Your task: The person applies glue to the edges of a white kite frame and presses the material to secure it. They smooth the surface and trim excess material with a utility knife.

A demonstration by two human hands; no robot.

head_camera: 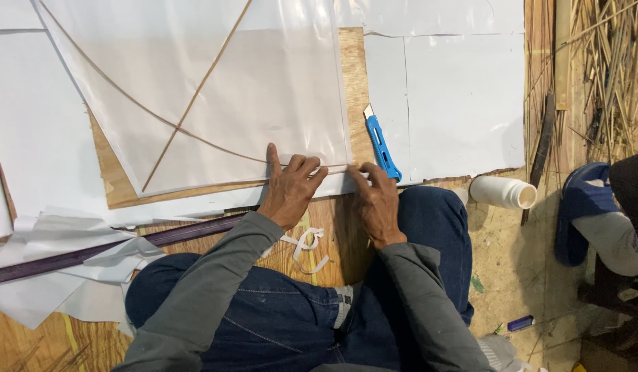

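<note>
Person sat cross-legged on the floor, blue denim knees drawn up against a plywood work board [353, 69] that lay flat and backed the sheet.

A translucent white plastic sheet [264, 89] was spread on the board, bottom edge toward the person. Two thin bamboo sticks lay on it: one straight spine [195, 96] running diagonally, one bowed cross-stick [126, 100] curving across it. Both appeared to lie flat against the sheet.

Left hand [288, 189]: flat, fingers spread, pressing down on the sheet's bottom edge, apparently to pin it so it could not slide. Grip wide; nothing enclosed.

Right hand [377, 200]: fingertips bent onto the same edge near the sheet's lower right corner. Grip narrow, pinching or pressing the edge; cannot tell whether anything was held between the fingers.

A blue-handled utility knife [379, 141] lay on the board just beside the right fingers, blade end pointing away from the person, untouched but within easy reach.

Also noted: a curled scrap of white strip [306, 244] on the board between the knees; a long dark purple rod [112, 248] lying at the left; a white plastic bottle [501, 191] on its side to the right; a bundle of dry bamboo slivers [608, 69] at the upper right.
</note>
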